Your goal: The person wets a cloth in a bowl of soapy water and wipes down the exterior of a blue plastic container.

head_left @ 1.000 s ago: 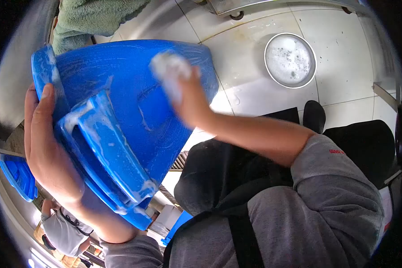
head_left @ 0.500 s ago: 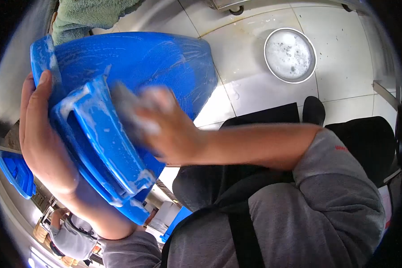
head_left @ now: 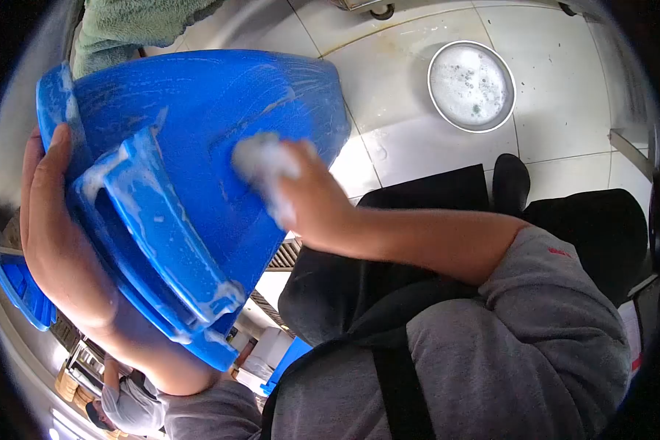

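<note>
A large blue plastic bin lies tilted across the left half of the view, streaked with suds, its foamy handle facing me. Its rim is gripped by my left hand, with fingers wrapped over the edge. My right hand is closed on a soapy, greyish-white sponge or cloth, pressed against the bin's side and blurred by motion. On the tiled floor, a round metal bowl holds foamy water.
A green towel hangs at the upper left. Another blue plastic item is at the far left. A co-worker in a light shirt is at the lower left. A floor grate lies below the bin.
My right hand has moved from the bin's upper part down beside the handle, then back up and right onto its side. The bin and my left hand have shifted slightly left.
</note>
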Demonstrator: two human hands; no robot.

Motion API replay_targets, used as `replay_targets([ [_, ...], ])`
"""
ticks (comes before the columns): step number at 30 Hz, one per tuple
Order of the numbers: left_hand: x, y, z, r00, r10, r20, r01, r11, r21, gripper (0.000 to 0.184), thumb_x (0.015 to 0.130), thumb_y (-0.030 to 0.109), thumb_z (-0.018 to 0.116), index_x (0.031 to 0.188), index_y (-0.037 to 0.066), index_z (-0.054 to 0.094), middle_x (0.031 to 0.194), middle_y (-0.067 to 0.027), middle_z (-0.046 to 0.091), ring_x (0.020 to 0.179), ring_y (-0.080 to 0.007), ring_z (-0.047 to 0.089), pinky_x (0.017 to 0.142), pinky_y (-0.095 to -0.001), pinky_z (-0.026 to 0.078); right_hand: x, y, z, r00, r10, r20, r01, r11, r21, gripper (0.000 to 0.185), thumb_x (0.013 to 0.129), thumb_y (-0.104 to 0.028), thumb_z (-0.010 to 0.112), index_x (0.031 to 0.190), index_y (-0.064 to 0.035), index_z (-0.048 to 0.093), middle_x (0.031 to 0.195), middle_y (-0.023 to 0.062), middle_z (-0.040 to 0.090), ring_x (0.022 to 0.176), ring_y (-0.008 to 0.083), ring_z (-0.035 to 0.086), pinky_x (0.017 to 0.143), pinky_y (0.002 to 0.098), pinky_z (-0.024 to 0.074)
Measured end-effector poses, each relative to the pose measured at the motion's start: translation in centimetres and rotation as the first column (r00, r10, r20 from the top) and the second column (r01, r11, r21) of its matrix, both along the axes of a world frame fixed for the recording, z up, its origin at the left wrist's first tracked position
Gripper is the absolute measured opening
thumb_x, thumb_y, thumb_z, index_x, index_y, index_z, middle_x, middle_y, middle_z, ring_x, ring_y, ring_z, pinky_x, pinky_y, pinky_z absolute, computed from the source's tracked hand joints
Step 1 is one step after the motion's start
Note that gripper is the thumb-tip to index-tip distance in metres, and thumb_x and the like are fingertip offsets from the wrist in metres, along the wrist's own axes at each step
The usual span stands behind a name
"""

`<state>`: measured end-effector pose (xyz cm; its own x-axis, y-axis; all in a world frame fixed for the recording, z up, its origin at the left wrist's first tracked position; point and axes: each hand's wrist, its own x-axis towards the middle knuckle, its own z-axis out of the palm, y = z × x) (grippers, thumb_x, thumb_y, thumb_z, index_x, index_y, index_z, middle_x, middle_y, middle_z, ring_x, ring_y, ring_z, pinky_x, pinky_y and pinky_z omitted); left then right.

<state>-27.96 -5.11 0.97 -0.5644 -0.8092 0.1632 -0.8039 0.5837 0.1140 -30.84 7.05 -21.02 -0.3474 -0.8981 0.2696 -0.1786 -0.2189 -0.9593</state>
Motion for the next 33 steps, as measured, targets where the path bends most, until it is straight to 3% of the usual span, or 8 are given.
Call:
replay_targets([
  [3, -0.4, 0.4, -0.3, 0.999, -0.030, 0.014, 0.031, 0.999, -0.042, 0.032, 0.090, 0.008, 0.044, 0.115, -0.005, 0.059, 0.132, -0.0213, 0.047, 0.118, -0.0260, 0.049, 0.103, -0.0325, 0.034, -1.3, -2.9, -6.7, 0.993, 0.004, 0.118, -0.060, 0.879, 0.473, 0.030, 0.074, -0.001, 0.057, 0.104, 0.0013, 0.058, 0.115, 0.0188, 0.049, 0.100, 0.0375, 0.051, 0.082, 0.0454, 0.0453],
  [9, -0.1, 0.6, -0.2, 0.998, 0.050, -0.047, -0.050, 0.999, -0.004, 0.032, 0.090, 0.008, 0.045, 0.117, -0.003, 0.059, 0.134, -0.0216, 0.045, 0.120, -0.0264, 0.047, 0.105, -0.0343, 0.032, -1.3, -2.5, -4.6, 1.000, -0.007, -0.004, 0.008, 0.973, 0.232, 0.030, 0.073, -0.001, 0.058, 0.103, 0.0034, 0.056, 0.109, 0.0231, 0.049, 0.098, 0.0383, 0.052, 0.082, 0.0465, 0.0462],
  [15, 0.0, 0.5, 0.2, 0.985, -0.020, 0.170, 0.044, 0.990, -0.135, 0.032, 0.090, 0.007, 0.046, 0.117, -0.003, 0.059, 0.133, -0.0225, 0.046, 0.118, -0.0268, 0.049, 0.104, -0.0349, 0.035, -0.8, -8.5, -25.9, 0.942, 0.202, -0.268, 0.046, 0.714, 0.698, 0.021, 0.077, -0.008, 0.053, 0.091, 0.0027, 0.063, 0.098, 0.0218, 0.062, 0.091, 0.0361, 0.061, 0.078, 0.0417, 0.0506],
  [20, -2.7, 1.5, -1.0, 0.888, 0.297, -0.351, -0.268, 0.955, 0.130, 0.029, 0.088, 0.008, 0.050, 0.113, -0.003, 0.061, 0.129, -0.0239, 0.049, 0.112, -0.0284, 0.053, 0.100, -0.0356, 0.040, -3.9, -10.7, -28.6, 0.559, 0.671, -0.486, -0.200, 0.678, 0.707, 0.016, 0.073, -0.011, 0.054, 0.074, -0.0003, 0.066, 0.083, 0.0239, 0.064, 0.084, 0.0361, 0.062, 0.077, 0.0419, 0.0493],
  [22, -1.4, 1.2, -1.0, 0.940, 0.211, -0.268, -0.203, 0.977, 0.060, 0.031, 0.088, 0.008, 0.049, 0.116, -0.001, 0.060, 0.132, -0.0232, 0.046, 0.117, -0.0282, 0.050, 0.103, -0.0375, 0.036, -3.3, -10.1, -25.6, 0.911, 0.335, -0.243, -0.014, 0.612, 0.791, 0.019, 0.078, -0.009, 0.052, 0.084, -0.0003, 0.068, 0.098, 0.0191, 0.063, 0.095, 0.0346, 0.060, 0.082, 0.0385, 0.0504],
  [29, -3.0, 2.0, -1.0, 0.734, 0.479, -0.482, -0.365, 0.876, 0.315, 0.031, 0.090, 0.009, 0.047, 0.119, 0.001, 0.058, 0.135, -0.0221, 0.043, 0.121, -0.0283, 0.047, 0.105, -0.0387, 0.035, -3.4, -11.2, -29.8, 0.835, 0.485, -0.259, -0.094, 0.590, 0.802, 0.021, 0.077, -0.013, 0.054, 0.087, -0.0003, 0.068, 0.101, 0.0202, 0.062, 0.097, 0.0368, 0.059, 0.084, 0.0402, 0.0489],
  [31, -1.0, 1.5, -0.7, 0.875, 0.314, -0.367, -0.265, 0.947, 0.179, 0.032, 0.090, 0.008, 0.047, 0.119, 0.001, 0.058, 0.135, -0.0224, 0.043, 0.121, -0.0287, 0.047, 0.105, -0.0389, 0.034, -2.4, -12.9, -35.9, 0.970, 0.036, 0.239, -0.226, 0.485, 0.845, 0.025, 0.078, -0.012, 0.049, 0.090, 0.0054, 0.062, 0.094, 0.0264, 0.062, 0.091, 0.0396, 0.060, 0.082, 0.0423, 0.0484],
  [33, -0.8, 1.5, -0.8, 0.966, 0.150, -0.210, -0.140, 0.988, 0.062, 0.032, 0.089, 0.008, 0.047, 0.118, 0.001, 0.058, 0.135, -0.0227, 0.043, 0.121, -0.0290, 0.047, 0.105, -0.0390, 0.034, -3.5, -13.0, -29.1, 0.997, 0.070, 0.016, -0.052, 0.550, 0.833, 0.025, 0.078, -0.015, 0.052, 0.089, 0.0016, 0.066, 0.094, 0.0241, 0.064, 0.093, 0.0376, 0.060, 0.085, 0.0416, 0.0473],
])
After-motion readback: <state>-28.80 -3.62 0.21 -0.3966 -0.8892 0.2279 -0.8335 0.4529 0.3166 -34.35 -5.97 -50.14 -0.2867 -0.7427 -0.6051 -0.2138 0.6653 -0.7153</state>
